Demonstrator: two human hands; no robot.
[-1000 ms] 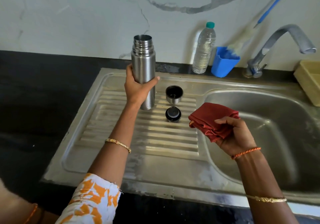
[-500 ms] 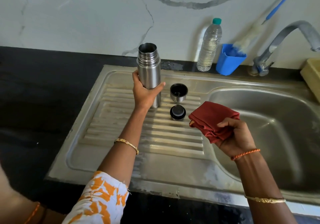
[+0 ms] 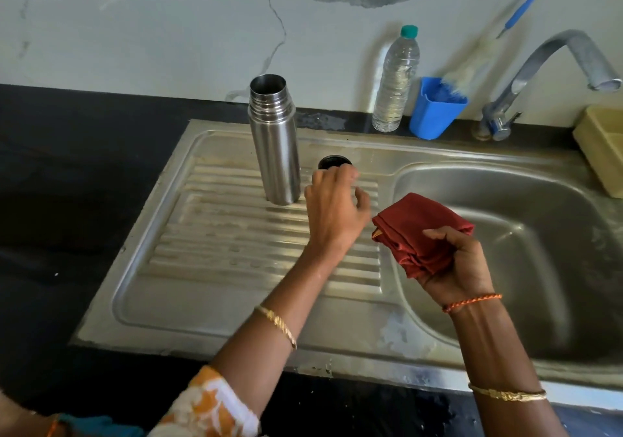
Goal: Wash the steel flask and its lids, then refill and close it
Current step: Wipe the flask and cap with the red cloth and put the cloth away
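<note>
The open steel flask (image 3: 274, 139) stands upright by itself on the ribbed drainboard (image 3: 215, 234). Just right of it, my left hand (image 3: 333, 210) reaches over the two lids with its fingers bent down and the thumb spread. Its fingertips are at the near rim of the steel cup lid (image 3: 332, 161), which shows only its dark far edge. The small black stopper is hidden under that hand. My right hand (image 3: 455, 268) grips a folded red cloth (image 3: 418, 231) above the left edge of the sink basin (image 3: 526, 234).
A clear plastic water bottle (image 3: 396, 82) and a blue cup (image 3: 436, 109) holding a brush stand against the wall behind the sink. The tap (image 3: 539, 75) arches over the basin at the right. A yellow tray (image 3: 603, 146) sits at the far right. Black counter lies to the left.
My left hand has set the flask down on the drainboard, let go of it and moved right over the lids. My right hand still holds the cloth in the same place.
</note>
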